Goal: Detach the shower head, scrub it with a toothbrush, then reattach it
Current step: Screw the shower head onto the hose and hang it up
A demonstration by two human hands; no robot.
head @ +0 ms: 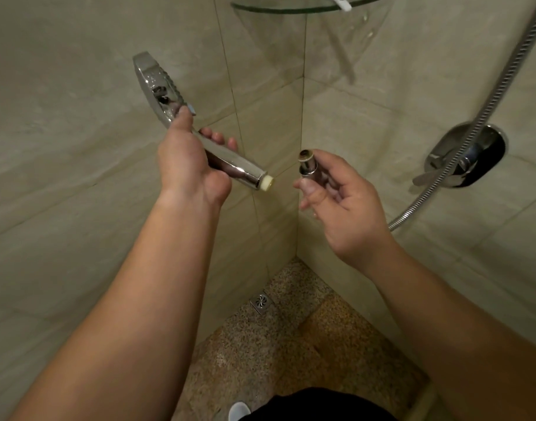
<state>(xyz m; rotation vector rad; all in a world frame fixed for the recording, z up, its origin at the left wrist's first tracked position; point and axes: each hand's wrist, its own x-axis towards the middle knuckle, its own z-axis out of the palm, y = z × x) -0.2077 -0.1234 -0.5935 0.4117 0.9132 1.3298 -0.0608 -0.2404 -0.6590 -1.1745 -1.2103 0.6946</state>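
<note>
**tilefan:** Starting big: the tiled corner of the stall sits straight ahead of both hands, with a glass shelf [291, 6] overhead and something white on it [341, 2]. Might be the toothbrush, can't really tell. The chrome mixer valve [466, 154] is out past the right hand, and the metal hose [485, 107] loops from up there down behind that hand.

**dripfix:** So where's the shower head?

**tilefan:** The shower head [157, 83] is in the left hand [187, 165], fingers wrapped round the handle, spray face tipped up and away from the person. The threaded end [268, 182] pokes out of the fist toward the other hand, which I'd guess keeps the thread clear for screwing.

**dripfix:** And the right?

**tilefan:** The right hand [339, 196] pinches the hose nut [306, 164] between thumb and fingers, open mouth pointing up. The two ends are near each other but apart, not touching.

**dripfix:** Detached, then.

**tilefan:** Yep. Whether it's just come off or is about to go back on, no way to say from this. A floor drain [261, 302] sits below both hands, so I'd hold on to any small washer.
</note>
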